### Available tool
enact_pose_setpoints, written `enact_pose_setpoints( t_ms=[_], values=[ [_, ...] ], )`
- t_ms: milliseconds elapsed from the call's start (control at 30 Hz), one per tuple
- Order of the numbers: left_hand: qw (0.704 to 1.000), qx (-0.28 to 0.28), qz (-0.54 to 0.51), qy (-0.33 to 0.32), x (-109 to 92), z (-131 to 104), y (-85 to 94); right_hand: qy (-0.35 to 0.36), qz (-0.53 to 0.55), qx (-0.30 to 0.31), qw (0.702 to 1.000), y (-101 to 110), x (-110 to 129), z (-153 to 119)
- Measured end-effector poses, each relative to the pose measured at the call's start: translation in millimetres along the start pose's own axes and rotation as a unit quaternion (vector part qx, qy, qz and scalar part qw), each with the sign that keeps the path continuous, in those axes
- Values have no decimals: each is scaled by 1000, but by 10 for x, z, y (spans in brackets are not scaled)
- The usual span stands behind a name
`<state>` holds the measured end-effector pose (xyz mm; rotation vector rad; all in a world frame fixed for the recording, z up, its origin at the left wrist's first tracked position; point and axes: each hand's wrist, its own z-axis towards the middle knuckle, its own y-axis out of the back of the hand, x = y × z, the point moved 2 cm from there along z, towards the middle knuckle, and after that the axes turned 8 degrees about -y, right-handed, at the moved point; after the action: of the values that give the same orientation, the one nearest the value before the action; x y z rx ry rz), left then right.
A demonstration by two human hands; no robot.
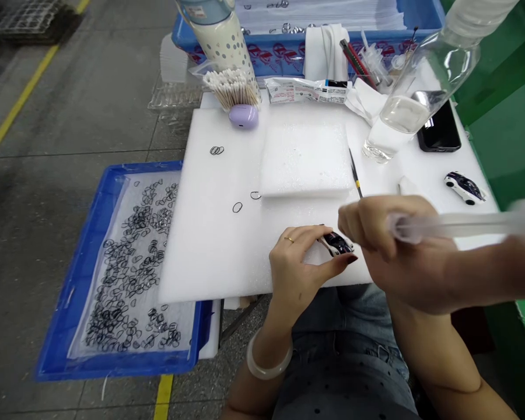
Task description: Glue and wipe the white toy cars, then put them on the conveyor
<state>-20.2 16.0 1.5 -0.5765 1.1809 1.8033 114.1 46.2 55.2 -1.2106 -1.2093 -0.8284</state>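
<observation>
My left hand (295,265) pinches a small white-and-black toy car (336,244) between thumb and fingers, low over the front of the white foam board (214,251). My right hand (402,256) is close to the camera, its fingers wrapped around a translucent syringe (455,226). The thumb reaches back to the blurred plunger end. The syringe's tip is hidden behind my fingers, which are beside the car. Another toy car (464,188) of the same look stands at the board's right side. Behind my right hand lie tweezers (355,172), partly covered.
A foam block (306,157) sits mid-board, with thin black rings (237,207) to its left. Behind are cotton swabs (231,87), a purple case (244,116), a tilted clear bottle (402,111) and a phone (440,131). A blue tray (81,256) of rings lies left.
</observation>
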Motion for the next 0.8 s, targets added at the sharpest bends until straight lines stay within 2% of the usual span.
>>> enact_pose_setpoints(
  t_ms=[133,233,300,367,433,500,533,600,633,700,800],
  values=[
    [997,47,23,-59,33,-78,41,68,-110,-80,988,166,63,129],
    [992,62,55,-97,69,-125,51,125,-188,-144,963,382,150,248],
    [990,58,68,-112,77,-138,28,165,-222,-202,939,598,190,274],
    [989,61,70,-114,60,-142,-7,156,-291,-287,899,862,179,248],
    [990,67,67,-106,25,-145,-23,79,-428,-346,831,1110,105,204],
    [992,73,62,-88,1,-148,8,17,-567,-348,747,1276,3,166],
    [993,73,60,-77,4,-147,46,15,-611,-339,715,1321,-41,151],
    [995,59,70,-48,60,-128,181,57,-638,-342,688,1359,-84,124],
    [995,42,87,-27,115,-108,278,81,-630,-353,687,1367,-79,111],
    [988,-6,149,29,272,-46,515,101,-587,-377,709,1390,-36,87],
    [960,-51,251,116,534,87,857,49,-487,-380,785,1447,31,62]
  ],
)
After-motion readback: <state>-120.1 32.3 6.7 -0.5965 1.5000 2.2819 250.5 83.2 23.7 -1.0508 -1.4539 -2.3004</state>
